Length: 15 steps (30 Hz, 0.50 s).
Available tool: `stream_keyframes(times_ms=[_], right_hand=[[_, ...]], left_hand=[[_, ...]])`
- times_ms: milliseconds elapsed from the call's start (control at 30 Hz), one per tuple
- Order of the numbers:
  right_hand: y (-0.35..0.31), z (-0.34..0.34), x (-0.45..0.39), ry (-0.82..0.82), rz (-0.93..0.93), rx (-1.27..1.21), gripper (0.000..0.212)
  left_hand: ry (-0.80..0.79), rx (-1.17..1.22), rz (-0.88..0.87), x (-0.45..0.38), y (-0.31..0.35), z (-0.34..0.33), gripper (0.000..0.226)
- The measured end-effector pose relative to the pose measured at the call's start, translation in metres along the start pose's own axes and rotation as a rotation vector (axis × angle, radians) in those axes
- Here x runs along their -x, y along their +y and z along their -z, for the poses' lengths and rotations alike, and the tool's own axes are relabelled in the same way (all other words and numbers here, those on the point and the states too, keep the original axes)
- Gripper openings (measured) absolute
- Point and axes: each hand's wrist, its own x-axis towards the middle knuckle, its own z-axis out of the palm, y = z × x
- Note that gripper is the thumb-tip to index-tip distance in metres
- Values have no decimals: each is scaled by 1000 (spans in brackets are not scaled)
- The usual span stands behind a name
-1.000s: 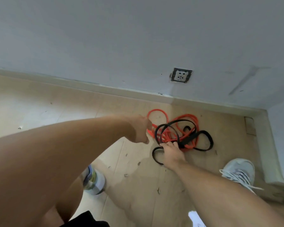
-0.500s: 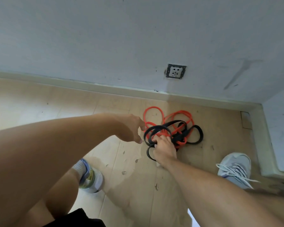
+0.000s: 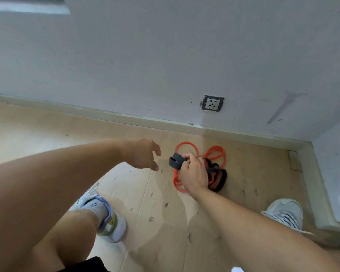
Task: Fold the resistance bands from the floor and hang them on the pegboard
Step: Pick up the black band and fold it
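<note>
Rubber black band, gathered in loops, is gripped by the right hand below the wall socket; left hand hovers slack-fingered, holding nothing. Judged light, floppy, springy: grip across the gathered loops.

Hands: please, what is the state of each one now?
Left hand: open, holding nothing.
Right hand: closed around the black band.
</note>
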Motion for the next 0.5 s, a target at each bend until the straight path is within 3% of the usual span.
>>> stream_keyframes(times_ms=[167, 267, 367, 500], right_hand=[[-17, 24, -8, 40, -253, -230, 44], [-30, 50, -14, 22, -152, -175, 31], [-54, 83, -27, 105, 15, -71, 15], [-107, 135, -42, 210, 158, -46, 13]], left_hand=[[29, 33, 7, 9, -8, 6, 59], [55, 60, -5, 14, -11, 8, 59], [75, 79, -16, 22, -11, 11, 59], [141, 121, -28, 29, -11, 11, 66]])
